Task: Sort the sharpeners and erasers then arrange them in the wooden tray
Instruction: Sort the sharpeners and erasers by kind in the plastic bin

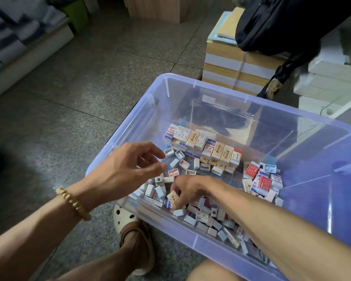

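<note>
head view: right hand (187, 190) fingers pinch an eraser (172, 199) in the bin (320, 199); left hand (130, 168) fingers loosely apart.

The speckled tiled floor (73, 82) is carrying a translucent blue bin (322, 199); bundled paper stacks (237, 67) are sitting just behind the bin.

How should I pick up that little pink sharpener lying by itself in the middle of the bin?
Come straight down from above and pinch the pink sharpener across its two long sides. It lies flat, open face up, on the bin floor, with small gaps beside it for fingertips.
</note>
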A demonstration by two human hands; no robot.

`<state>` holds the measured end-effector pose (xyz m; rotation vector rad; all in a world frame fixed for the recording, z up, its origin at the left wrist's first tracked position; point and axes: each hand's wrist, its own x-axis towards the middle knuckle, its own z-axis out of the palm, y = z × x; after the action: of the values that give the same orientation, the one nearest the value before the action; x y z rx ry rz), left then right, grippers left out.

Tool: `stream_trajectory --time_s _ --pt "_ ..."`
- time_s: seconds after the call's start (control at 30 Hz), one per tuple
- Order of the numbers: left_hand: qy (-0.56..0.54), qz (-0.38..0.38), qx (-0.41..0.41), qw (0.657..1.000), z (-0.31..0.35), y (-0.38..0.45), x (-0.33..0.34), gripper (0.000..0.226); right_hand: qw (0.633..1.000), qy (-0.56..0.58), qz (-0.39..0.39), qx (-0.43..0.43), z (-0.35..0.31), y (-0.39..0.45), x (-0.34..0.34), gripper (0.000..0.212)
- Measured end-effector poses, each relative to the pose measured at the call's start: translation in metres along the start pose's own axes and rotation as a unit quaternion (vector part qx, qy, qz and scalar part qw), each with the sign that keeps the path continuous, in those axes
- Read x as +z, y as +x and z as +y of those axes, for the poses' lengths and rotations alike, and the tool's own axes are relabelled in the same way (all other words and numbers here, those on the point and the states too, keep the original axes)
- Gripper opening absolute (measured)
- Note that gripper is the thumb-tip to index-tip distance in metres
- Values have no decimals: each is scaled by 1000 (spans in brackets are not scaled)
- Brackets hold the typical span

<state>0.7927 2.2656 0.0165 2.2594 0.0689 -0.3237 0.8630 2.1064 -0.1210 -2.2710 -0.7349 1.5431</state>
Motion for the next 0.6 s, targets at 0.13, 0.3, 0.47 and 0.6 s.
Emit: stream_trajectory --time_s 0.13,0.3,0.47,0.6 --pt "0 15 10 1000 -1 -1 1 16 1000 3 -16 -13 -1 1 3 31" --pt "-7 20 11 1000 -1 -3 2 15 998 57 -15 -3 -1 -2 6 46" --pt "-14 21 11 1000 -2 -4 2 16 998 59 -31 4 -6 -4 3 36" --pt "-20 19 10 1000 -2 -3 3 17 998 51 -43 0 -3 -8 1 24"
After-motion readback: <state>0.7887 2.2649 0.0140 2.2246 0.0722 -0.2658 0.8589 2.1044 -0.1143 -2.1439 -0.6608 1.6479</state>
